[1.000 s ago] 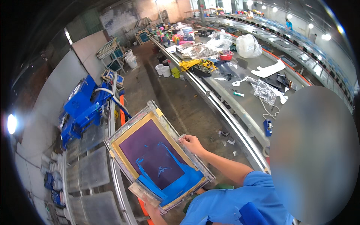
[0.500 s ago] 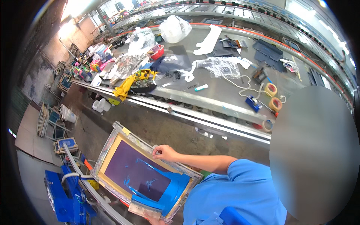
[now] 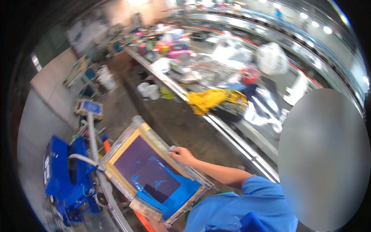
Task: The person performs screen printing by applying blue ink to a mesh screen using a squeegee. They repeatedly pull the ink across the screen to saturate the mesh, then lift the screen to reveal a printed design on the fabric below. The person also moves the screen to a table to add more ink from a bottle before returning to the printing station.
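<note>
**Our right hand (image 3: pixel 182 155) clasps the screen frame (image 3: pixel 120 144) by its long side**

We have the fingers of that hand bent in against the frame's right-hand rail, about halfway along, with little gap between thumb and fingertips. Something small and pale (image 3: pixel 172 148) shows right at the fingertips, too blurred for us to name.

Our left hand (image 3: pixel 156 225) is at the near left corner, touching the wooden strip (image 3: pixel 145 210) that lies across it. Most of its fingers are hidden, so we cannot tell how tightly they are closed.

The frame is in front of us, above the floor, between the blue machine (image 3: pixel 67 170) on the left and the long table (image 3: pixel 235 141) on the right. Its long axis runs aslant, from the far end at upper left to the near end at lower right, close to our blue shirt (image 3: pixel 232 207). The purple mesh (image 3: pixel 137 158) faces up, with blue ink (image 3: pixel 189 190) pooled at the near end.
</note>
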Available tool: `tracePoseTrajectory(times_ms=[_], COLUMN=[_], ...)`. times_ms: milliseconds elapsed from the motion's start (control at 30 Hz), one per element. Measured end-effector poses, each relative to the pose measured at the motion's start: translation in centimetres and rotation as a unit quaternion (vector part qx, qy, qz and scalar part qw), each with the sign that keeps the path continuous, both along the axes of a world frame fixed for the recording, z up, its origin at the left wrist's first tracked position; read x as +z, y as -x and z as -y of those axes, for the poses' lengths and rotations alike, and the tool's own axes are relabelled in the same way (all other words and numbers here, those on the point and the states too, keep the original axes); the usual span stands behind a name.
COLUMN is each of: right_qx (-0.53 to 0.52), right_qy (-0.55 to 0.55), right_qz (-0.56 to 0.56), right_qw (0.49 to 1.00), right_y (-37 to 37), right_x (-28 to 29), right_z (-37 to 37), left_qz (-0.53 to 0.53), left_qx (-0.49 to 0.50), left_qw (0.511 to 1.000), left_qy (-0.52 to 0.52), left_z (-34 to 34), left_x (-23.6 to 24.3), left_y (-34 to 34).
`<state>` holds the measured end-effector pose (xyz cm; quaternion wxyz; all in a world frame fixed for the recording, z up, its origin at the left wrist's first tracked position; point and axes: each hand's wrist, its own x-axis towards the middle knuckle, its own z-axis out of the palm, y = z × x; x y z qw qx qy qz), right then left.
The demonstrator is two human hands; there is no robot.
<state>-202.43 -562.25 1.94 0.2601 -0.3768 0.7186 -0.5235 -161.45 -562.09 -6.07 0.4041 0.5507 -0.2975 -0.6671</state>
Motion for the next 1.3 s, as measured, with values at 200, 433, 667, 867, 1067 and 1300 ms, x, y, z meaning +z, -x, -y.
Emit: tracePoseTrajectory(times_ms=[200, 433, 667, 867, 1067, 1300], right_qx=[0.041, 0.015, -0.075, -0.051, 0.067, 0.146], right_qy=[0.011, 0.051, 0.075, 0.088, 0.074, 0.053], right_qz=[0.179, 0.228, 0.228, 0.215, 0.147, 0.150], right_qw=[0.983, 0.972, 0.968, 0.971, 0.984, 0.976], right_y=[6.0, 11.7, 20.1, 29.6, 34.8, 37.3], right_x=[2.3, 5.8, 0.4, -0.5, -0.6, 1.0], right_z=[19.7, 32.5, 44.1, 61.0, 76.9, 96.7], left_qz=[0.050, -0.039, 0.040, 0.005, 0.034, -0.011], left_qx=[0.131, 0.087, 0.050, 0.063, 0.126, 0.157], left_qw=[0.988, 0.995, 0.998, 0.997, 0.990, 0.987], left_qy=[0.064, 0.020, 0.008, 0.050, 0.045, -0.017], left_z=[19.5, 37.5, 54.1, 67.6, 76.4, 89.1], left_x=[4.5, 4.6, 5.0, 5.7, 5.5, 0.5], left_y=[5.6, 12.0, 22.1, 31.5, 36.2, 38.1])
